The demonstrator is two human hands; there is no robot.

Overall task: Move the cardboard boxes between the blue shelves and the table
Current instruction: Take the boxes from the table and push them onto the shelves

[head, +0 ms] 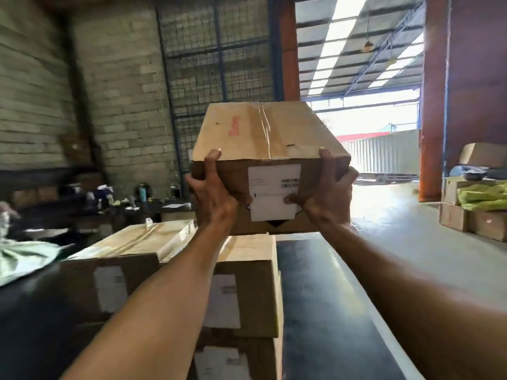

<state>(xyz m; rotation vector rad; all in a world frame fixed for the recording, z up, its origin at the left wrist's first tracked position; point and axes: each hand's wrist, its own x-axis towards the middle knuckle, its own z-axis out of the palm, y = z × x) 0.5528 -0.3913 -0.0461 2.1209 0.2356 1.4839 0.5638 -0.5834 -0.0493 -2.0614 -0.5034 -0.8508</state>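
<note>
The left hand (212,196) and right hand (326,193) grip the near corners of a taped-shut cardboard box (263,133), held in the air above other sealed boxes (247,283) stacked on the dark tabletop (329,297). Tape hides what's inside.

The lifted box (263,127) is plain tan cardboard, darker brown on its shaded front. It's got a shiny clear tape stripe down the middle of the top and reddish-orange lettering next to that. Its label (274,176) is white with a black barcode, and under it there's a black arrow-shaped print, I think. The stacked boxes (247,297) are the same tan with white labels. Bench (329,297) is glossy black. Wall (123,91) is greyish-beige in a brick pattern, the mesh frame (219,45) is blue with a grid, the column (433,105) is rusty orange, the cloth (482,197) is neon yellow-green, and the floor (397,229) is pale grey.
</note>
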